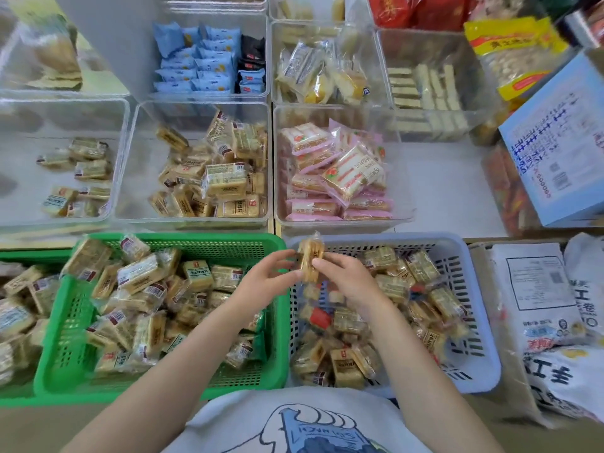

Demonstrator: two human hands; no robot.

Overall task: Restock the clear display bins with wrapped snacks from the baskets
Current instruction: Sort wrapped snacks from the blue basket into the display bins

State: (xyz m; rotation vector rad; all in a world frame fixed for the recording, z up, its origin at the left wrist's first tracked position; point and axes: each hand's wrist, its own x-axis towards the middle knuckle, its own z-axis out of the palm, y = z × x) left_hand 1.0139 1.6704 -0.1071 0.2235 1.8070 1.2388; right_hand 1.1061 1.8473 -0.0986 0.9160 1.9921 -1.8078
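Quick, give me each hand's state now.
Left hand: grip pinching the wrapped snack.
Right hand: grip on the same snack.

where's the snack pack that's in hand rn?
Head view, centre: the snack pack is held upright between the left hand and right hand, above the near-left corner of the lavender basket, beside the green basket.

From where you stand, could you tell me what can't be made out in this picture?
Head view only:
- Held snack: label blurred, partly covered by the left hand and right hand.
- Lavender basket: lower layers hidden under packets.
- Green basket: left neighbour cut off by the frame edge.
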